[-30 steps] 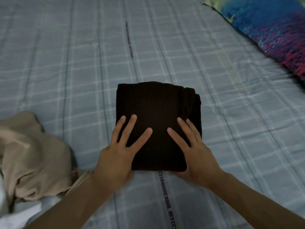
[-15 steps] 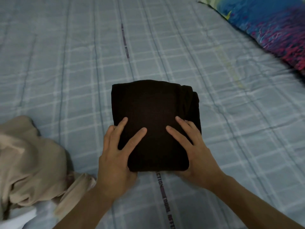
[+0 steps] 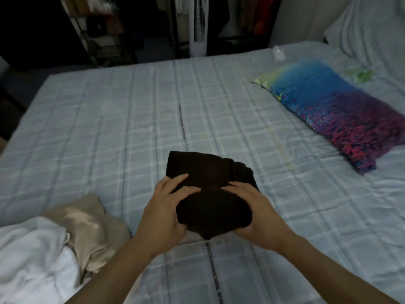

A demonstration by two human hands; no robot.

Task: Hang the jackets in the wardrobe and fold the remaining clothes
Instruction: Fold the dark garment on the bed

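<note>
A folded black garment (image 3: 210, 172) sits in the middle of the bed, its near end lifted off the sheet. My left hand (image 3: 164, 207) grips its near left side, fingers on top and thumb underneath. My right hand (image 3: 254, 211) grips the near right side the same way. A crumpled beige garment (image 3: 87, 224) lies on the bed to the left. A white garment (image 3: 32, 255) lies bunched beside it at the lower left.
The bed's blue checked sheet (image 3: 109, 128) stretches ahead. A blue and purple pillow (image 3: 333, 110) lies at the right, a white pillow (image 3: 372, 29) behind it. A white tower fan (image 3: 198, 25) and dark shelving with hanging clothes (image 3: 256, 16) stand beyond the bed.
Both hands went from pressing flat on the black garment to gripping its near end and raising it. The view has tilted up, so the room beyond the bed now shows.
</note>
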